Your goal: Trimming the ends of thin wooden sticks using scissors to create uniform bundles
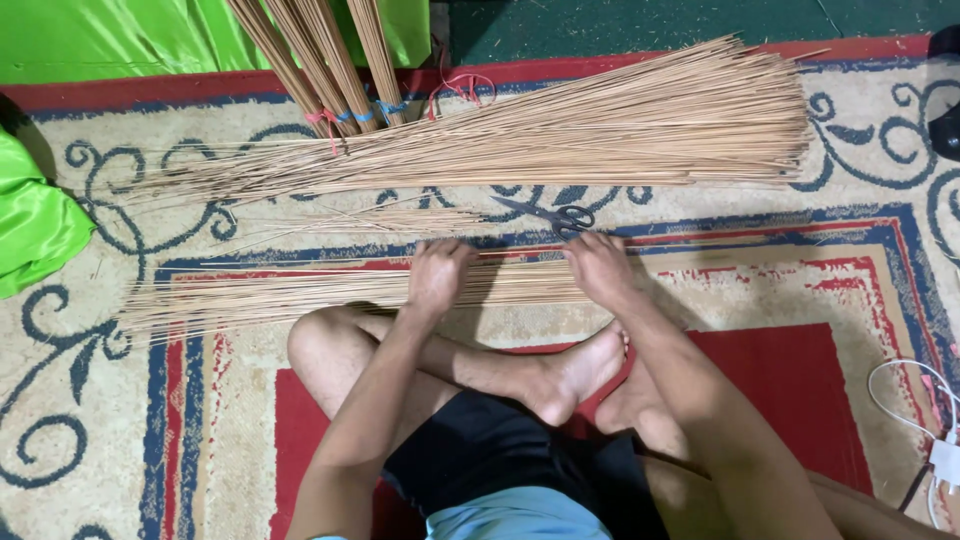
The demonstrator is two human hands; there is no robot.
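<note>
Both hands pressed down on thin sticks point(300, 295) lying flat on the carpet point(80, 400): left hand point(436, 278) and right hand point(598, 268), fingers curled over them. Light, stiff, brittle; likely best gathered mid-length. Scissors point(560, 214) just beyond; larger stick pile point(560, 135) farther.

Thin sticks point(330, 295): dry, pale tan, matt, woody fibre; large stick pile point(560, 135): same material; scissors point(548, 213): dark metal blades, dull black plastic handles; carpet point(100, 420): woven, matt pile; green cloth point(35, 225): glossy, satin-smooth
</note>
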